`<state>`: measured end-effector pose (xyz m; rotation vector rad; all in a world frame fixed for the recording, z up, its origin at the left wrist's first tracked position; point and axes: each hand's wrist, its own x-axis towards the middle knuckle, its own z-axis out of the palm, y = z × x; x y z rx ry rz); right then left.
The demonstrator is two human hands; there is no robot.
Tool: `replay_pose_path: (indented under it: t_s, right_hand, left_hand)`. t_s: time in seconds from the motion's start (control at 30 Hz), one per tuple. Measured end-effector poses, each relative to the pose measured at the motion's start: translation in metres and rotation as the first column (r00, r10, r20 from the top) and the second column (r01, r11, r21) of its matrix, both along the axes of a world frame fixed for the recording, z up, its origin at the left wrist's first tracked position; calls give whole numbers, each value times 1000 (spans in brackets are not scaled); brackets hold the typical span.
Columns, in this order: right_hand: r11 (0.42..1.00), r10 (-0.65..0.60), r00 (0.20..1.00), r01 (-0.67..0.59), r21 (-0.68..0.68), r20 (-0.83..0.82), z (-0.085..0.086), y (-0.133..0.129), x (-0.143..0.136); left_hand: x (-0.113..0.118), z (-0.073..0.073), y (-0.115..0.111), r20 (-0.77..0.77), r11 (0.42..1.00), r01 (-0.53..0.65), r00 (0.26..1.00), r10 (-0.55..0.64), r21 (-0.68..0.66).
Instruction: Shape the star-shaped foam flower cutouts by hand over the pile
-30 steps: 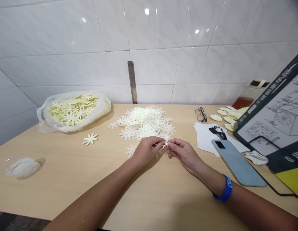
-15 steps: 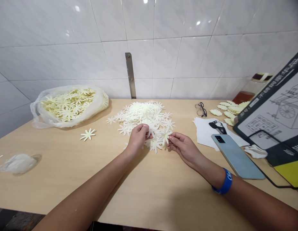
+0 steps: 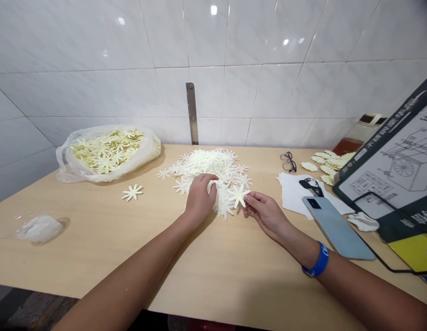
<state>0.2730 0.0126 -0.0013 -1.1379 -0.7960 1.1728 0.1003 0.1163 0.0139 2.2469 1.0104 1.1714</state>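
Observation:
My right hand (image 3: 267, 212) pinches a pale, flower-shaped cutout (image 3: 239, 195) by one petal, between thumb and fingertips. It is held at the right front of a heap of similar white flower cutouts (image 3: 210, 161) on the wooden table. My left hand (image 3: 201, 195) reaches over the near side of this heap, open, with the thumb and curved fingers apart. Its fingertips are partly hidden, and I see nothing gripped in it. One single yellowish flower cutout (image 3: 132, 192) lies apart on the table, left of my left hand.
At the back left, a plastic bag (image 3: 66, 170) holds many yellowish flower cutouts. A small clear bag of white material (image 3: 39, 228) lies at left. To the right are glasses (image 3: 288, 162), paper (image 3: 291, 195), a phone (image 3: 337, 227), leaf-shaped cutouts (image 3: 332, 161), a jar (image 3: 358, 133) and a printed box (image 3: 389, 179).
My left hand has loosened from a pinch at the cutouts and opened over the heap. The flower cutout in my right hand now faces up more plainly. The camera view has shifted slightly.

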Motion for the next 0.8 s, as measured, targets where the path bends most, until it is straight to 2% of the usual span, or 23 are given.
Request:
replay_pose_path:
  t_s: [0.1,0.17,0.27,0.4,0.53,0.6,0.7,0.8]
  right_hand:
    - [1000,5,1000,-6,9,11,-1,0,1]
    - [1000,21,1000,-21,19,14,-2,0,1]
    - [999,29,999,-30,28,19,-2,0,1]
    - [999,31,999,-32,27,30,-2,0,0]
    - [998,54,998,-55,23,33,-3,1,0]
    - [998,63,997,-64,25,46,-4,1,-1]
    - [997,65,996,-66,27,67,-3,1,-2]
    - [998,53,995,-55,20,80,-2,0,-2]
  left_hand:
    - [6,2,-10,-4,979,159,987,-159,126]
    - [11,1,-17,-43,952,280,960,-277,124]
    - [16,-1,-24,-77,935,349,936,-344,69]
    - [16,-1,-24,7,938,336,942,-337,-87]
    - [15,0,-24,136,904,332,943,-305,-269]
    - [16,0,-25,215,867,321,943,-255,-382]
    - [17,1,-26,322,772,314,935,-149,-553]
    - [15,4,-21,394,710,285,919,-11,-644]
